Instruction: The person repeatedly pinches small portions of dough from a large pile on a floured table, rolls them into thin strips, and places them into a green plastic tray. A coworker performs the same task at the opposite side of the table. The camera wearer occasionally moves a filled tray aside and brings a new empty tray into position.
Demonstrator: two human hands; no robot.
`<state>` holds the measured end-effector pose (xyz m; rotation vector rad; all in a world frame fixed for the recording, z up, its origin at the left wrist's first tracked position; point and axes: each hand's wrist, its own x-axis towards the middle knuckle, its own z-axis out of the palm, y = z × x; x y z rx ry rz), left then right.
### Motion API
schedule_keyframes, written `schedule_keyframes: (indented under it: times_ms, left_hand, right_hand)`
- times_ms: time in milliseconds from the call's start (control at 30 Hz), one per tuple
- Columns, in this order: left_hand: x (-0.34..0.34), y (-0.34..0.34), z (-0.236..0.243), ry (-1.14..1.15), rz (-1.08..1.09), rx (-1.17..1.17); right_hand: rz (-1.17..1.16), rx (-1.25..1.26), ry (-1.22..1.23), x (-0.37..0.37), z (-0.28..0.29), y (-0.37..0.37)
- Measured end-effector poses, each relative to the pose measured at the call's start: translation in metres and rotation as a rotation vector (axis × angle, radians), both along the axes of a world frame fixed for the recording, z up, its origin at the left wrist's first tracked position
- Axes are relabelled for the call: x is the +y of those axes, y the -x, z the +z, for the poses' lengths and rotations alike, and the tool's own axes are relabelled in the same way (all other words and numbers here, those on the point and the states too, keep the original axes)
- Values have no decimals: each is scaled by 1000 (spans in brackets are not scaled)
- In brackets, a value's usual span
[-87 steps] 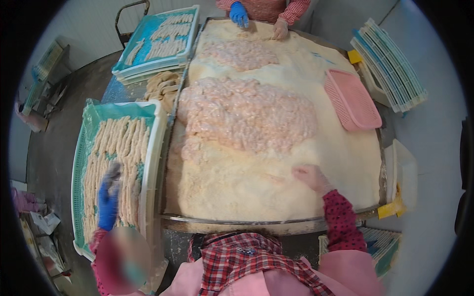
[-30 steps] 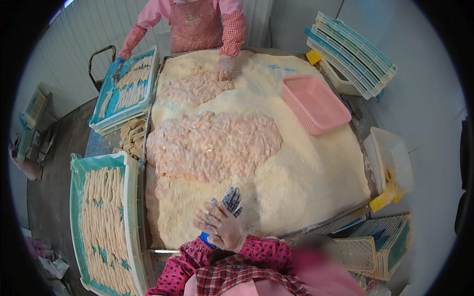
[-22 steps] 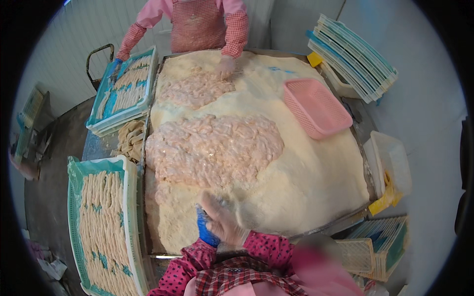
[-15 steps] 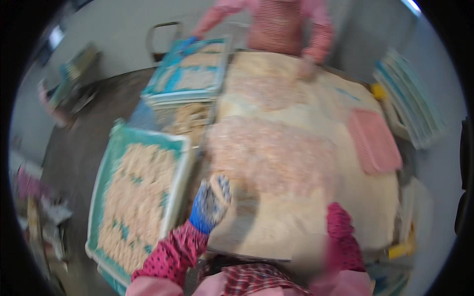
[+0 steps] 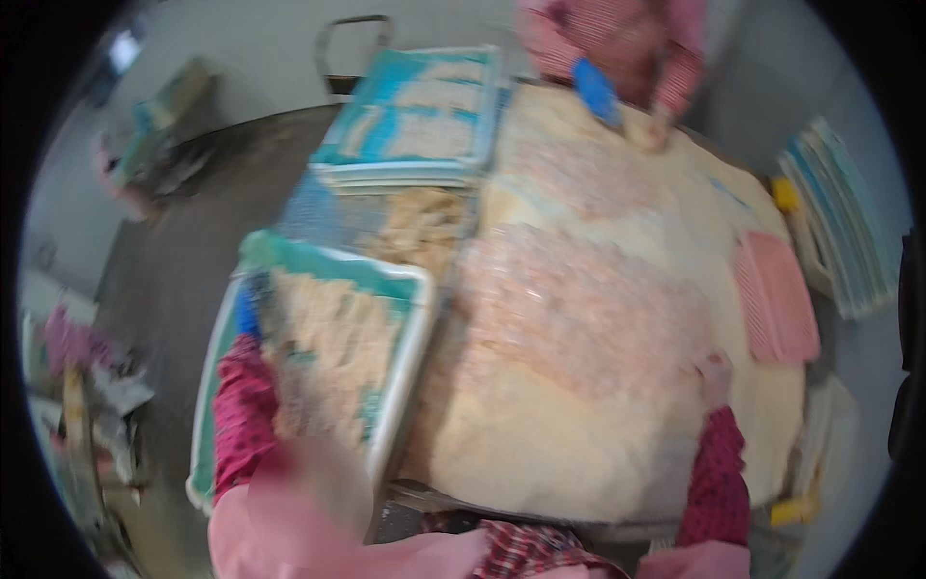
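Note:
My left hand (image 5: 251, 307), in a blue glove, is blurred at the upper left inside a teal-lined tray (image 5: 415, 318) of pale, breaded strips (image 5: 338, 338); I cannot make out what it holds. My right hand (image 5: 715, 372), pale-gloved, has its fingers curled at the right edge of a large mound of glossy pink raw meat (image 5: 579, 299), though whether anything is in them is unclear. The meat lies on a broad bed of cream-coloured powder (image 5: 608, 454) covering the table.
A co-worker (image 5: 627, 39) works at the far side, hands on the powder. Stacked trays (image 5: 405, 174) with strips and crumpled beige cloth (image 5: 415, 227) are at upper left. A pink basket (image 5: 776, 294), upright tray stack (image 5: 834, 217) and clear bin (image 5: 825, 434) line the right side.
My hands, together over the powder earlier, have parted: the left went leftward into the tray, the right to the meat. The co-worker's blue-gloved hand moved from a tray onto the table. The view swung leftward.

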<state>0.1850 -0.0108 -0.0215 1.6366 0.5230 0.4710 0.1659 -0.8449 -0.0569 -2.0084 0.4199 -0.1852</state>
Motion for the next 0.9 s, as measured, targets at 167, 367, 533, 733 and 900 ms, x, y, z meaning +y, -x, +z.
schedule_keyframes:
  times_ms: [167,367,533,733,900]
  left_hand:
    - [-68,29,40,243,-101,-216]
    - [-268,40,58,59,-610,-31]
    - [-420,108,-22,-24,-1193,268]
    - [-525,125,-58,-946,-1266,-58]
    - [-508,137,-40,-997,-1200,-63]
  right_hand:
    - [180,-63,212,71,39,59]
    - [392,41,47,44,11,177]
    - [284,57,364,119,33,176]
    - [329,3,560,98,8,170]
    - [7,-168,613,24,12,192]
